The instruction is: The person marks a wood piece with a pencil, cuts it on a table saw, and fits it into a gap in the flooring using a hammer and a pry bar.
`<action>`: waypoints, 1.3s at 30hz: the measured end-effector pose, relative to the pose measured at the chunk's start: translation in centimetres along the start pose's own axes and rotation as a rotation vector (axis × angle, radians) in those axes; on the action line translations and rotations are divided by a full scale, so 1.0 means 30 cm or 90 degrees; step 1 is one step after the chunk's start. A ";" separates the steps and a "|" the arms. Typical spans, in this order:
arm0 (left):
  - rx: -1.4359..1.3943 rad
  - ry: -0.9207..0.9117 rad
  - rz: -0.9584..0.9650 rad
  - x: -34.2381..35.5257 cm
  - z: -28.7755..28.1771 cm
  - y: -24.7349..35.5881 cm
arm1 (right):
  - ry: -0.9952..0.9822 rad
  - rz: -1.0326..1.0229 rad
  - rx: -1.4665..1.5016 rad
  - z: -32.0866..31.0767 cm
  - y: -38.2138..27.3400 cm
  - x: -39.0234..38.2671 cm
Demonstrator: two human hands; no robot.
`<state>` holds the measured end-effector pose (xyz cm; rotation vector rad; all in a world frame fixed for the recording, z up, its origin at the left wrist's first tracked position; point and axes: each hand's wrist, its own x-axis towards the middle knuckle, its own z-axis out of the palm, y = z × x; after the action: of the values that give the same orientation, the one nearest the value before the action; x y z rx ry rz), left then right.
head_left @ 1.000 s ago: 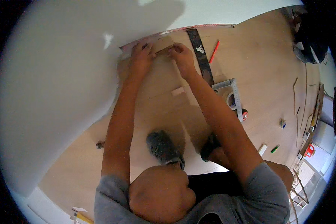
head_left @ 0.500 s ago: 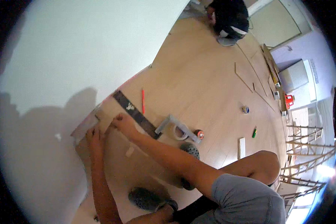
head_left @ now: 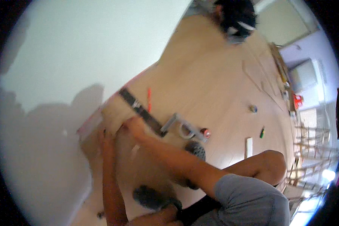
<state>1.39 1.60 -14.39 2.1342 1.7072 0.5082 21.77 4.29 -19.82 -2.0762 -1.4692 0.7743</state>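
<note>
My left hand (head_left: 107, 136) is low by the foot of the white wall (head_left: 79, 67), over the wood-look floor boards (head_left: 207, 75). Motion smears its fingers. Just right of it, my right hand (head_left: 133, 126) is closed with the fingertips down at a board edge; whatever they grip is hidden. A dark flat bar (head_left: 148, 118) with pale marks lies beyond my right hand, one end close to the wall. Beside the bar is a thin red stick (head_left: 149, 100), pencil-like. A grey angled frame (head_left: 173, 121) lies at the bar's near end, with a whitish ring (head_left: 186, 130) against it.
A small red-and-black round item (head_left: 205, 133) sits by my shoe (head_left: 195, 149). Farther right are a tape-like roll (head_left: 253, 109), a green-handled tool (head_left: 262, 133) and a white strip (head_left: 249, 147). Another person (head_left: 237, 20) crouches at the back. Wooden ladders (head_left: 314, 147) stand far right.
The whole view has shifted slightly right and blurred. Both hands stay close together by the wall; the left fingers look drawn back a little from the board edge.
</note>
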 end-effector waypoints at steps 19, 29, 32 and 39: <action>0.201 0.062 -0.028 0.178 -0.206 -0.126 | -0.036 -0.250 0.060 -0.193 -0.283 0.129; 0.193 0.237 0.012 0.208 -0.189 -0.130 | -0.208 -0.266 0.057 -0.086 -0.395 0.365; 0.168 0.251 -0.008 0.219 -0.168 -0.140 | -0.231 -0.246 0.036 -0.073 -0.389 0.391; 0.167 0.279 -0.009 0.226 -0.161 -0.145 | -0.246 -0.261 0.013 -0.100 -0.419 0.383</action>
<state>-3.27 9.39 -11.95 2.3123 2.1226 0.8399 18.34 18.90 -11.23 -1.5815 -1.9965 1.0473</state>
